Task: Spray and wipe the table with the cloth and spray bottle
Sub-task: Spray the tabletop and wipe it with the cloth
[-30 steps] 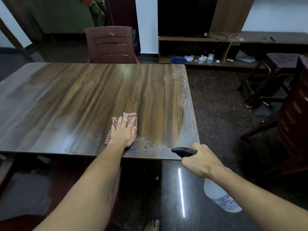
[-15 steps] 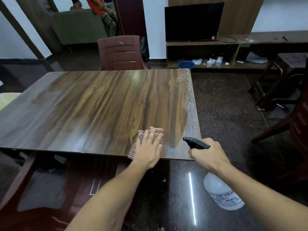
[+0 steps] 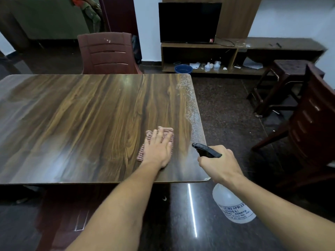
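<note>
My left hand [image 3: 158,148] lies flat with straight fingers on a red checked cloth [image 3: 167,132], pressing it onto the wooden table [image 3: 81,115] near the front right part. My right hand [image 3: 218,163] grips the black trigger head of a clear spray bottle [image 3: 233,205], which hangs just off the table's front right corner; its nozzle points left over the table. A strip of spray droplets [image 3: 192,109] runs along the table's right edge.
A brown chair [image 3: 107,53] stands behind the table's far edge. Another dark chair [image 3: 308,127] and a stool [image 3: 282,78] stand to the right. A low TV stand [image 3: 235,57] with a screen lines the back wall. Dark glossy floor lies in front of the table.
My left hand has slid the cloth rightward and a little farther onto the table. The wet patch near the front right corner looks wiped away. My right hand with the bottle stayed by the corner.
</note>
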